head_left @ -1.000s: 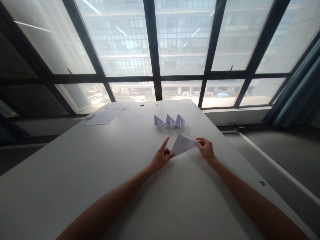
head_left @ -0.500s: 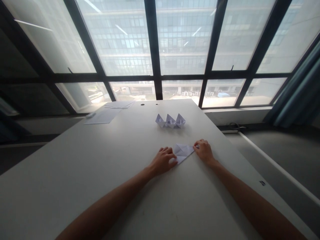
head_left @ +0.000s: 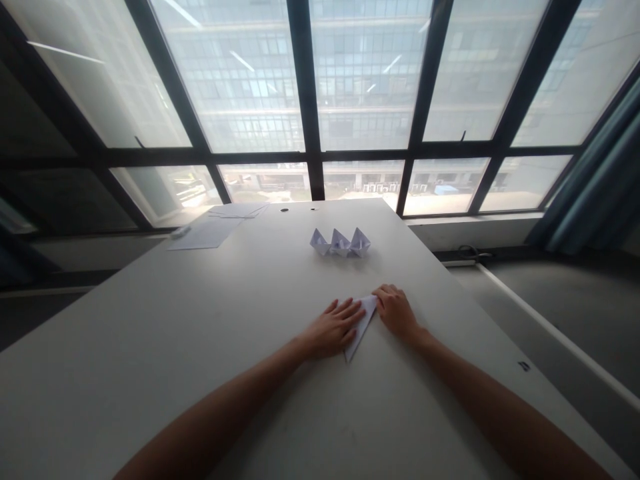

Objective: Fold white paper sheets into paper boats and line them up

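A folded sheet of white paper (head_left: 361, 331) lies on the white table between my hands, its narrow tip pointing toward me. My left hand (head_left: 336, 328) rests flat over its left part, fingers spread and pressing on it, so that part is hidden. My right hand (head_left: 396, 309) has its fingers closed at the paper's upper right corner. Beyond my hands stand three folded paper boats (head_left: 341, 243) in a row, side by side.
Flat sheets of white paper (head_left: 205, 235) lie at the table's far left. Two small round holes sit near the far edge of the table (head_left: 240, 287). Large windows rise behind it, and a blue curtain (head_left: 587, 173) hangs at the right.
The folded paper has turned so its long edge runs more steeply, with a tip toward me. My left hand has flattened over it; my right hand has shifted slightly left and nearer.
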`<action>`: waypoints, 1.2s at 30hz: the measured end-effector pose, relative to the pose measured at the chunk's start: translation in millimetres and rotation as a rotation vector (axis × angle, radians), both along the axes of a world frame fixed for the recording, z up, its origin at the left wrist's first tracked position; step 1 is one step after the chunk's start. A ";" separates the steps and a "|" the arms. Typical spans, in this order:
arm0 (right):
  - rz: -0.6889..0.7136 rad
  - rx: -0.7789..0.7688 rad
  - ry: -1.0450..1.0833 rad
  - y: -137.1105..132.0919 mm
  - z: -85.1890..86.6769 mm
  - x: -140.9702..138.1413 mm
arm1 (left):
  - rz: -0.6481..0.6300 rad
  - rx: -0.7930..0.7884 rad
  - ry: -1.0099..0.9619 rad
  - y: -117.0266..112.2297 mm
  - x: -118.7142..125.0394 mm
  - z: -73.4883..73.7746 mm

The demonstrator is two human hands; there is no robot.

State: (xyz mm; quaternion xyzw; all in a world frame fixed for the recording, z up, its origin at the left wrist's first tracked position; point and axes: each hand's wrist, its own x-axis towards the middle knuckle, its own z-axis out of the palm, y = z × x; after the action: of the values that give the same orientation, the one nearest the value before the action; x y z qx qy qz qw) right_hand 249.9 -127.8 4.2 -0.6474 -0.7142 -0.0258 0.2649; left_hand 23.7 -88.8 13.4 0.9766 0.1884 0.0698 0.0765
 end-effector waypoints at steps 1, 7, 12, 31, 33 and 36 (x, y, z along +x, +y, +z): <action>0.025 -0.011 0.003 -1.5 -0.4 -2.6 | 0.007 0.007 0.005 0.2 0.0 -0.7; 0.158 -0.199 -0.011 -4.2 -12.1 -9.4 | 0.033 0.034 0.051 1.2 2.3 -2.3; 0.132 -0.191 -0.024 -3.4 -21.9 -1.3 | 0.038 0.040 0.054 0.8 1.4 -2.4; 0.061 -0.286 1.827 32.0 -12.7 22.9 | 0.030 0.012 0.047 -0.8 -0.3 1.0; 0.072 -0.242 1.860 30.5 -8.1 27.9 | 0.034 0.013 0.052 -0.7 -0.2 1.5; 0.339 -0.332 1.900 16.3 9.1 25.0 | 0.041 0.006 0.071 -0.1 0.7 1.2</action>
State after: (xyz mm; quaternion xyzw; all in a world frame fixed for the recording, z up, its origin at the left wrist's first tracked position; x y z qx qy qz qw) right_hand 274.8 -111.4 13.3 -0.3166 -0.2814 0.6457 0.6353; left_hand 24.4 -89.0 14.6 0.9746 0.2109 0.0374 0.0653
